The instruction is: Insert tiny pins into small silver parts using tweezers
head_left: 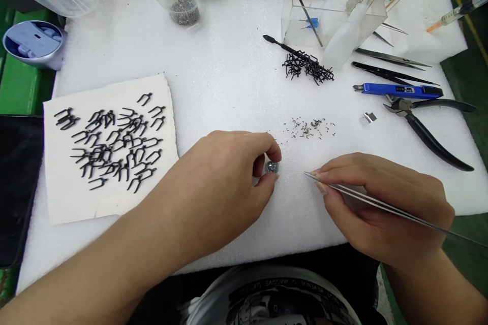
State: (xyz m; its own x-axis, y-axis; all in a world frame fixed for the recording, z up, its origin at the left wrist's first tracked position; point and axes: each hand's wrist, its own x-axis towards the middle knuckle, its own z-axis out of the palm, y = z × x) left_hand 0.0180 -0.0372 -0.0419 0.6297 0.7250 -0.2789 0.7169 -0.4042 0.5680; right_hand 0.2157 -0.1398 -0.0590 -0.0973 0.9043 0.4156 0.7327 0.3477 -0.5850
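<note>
A small shiny metal piece point(272, 166) is pinched by the left hand point(229, 177) over white foam point(229, 76); the right hand point(389, 198) grips slim tweezers point(412, 217), tips near it. Beyond lie tiny dark bits point(314, 125), then a heap of black pieces point(310, 68) beside a clear box point(290, 32). Diagonal cutters point(403, 106) lie rightward; leftward, the forearm point(125, 249) hides a corner of paper point(61, 188) bearing forked black pieces point(99, 153).

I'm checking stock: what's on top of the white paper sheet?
Many black two-pronged pieces lie scattered on the white paper sheet, some overlapping. The left forearm covers its lower right corner; anything there is hidden.
</note>
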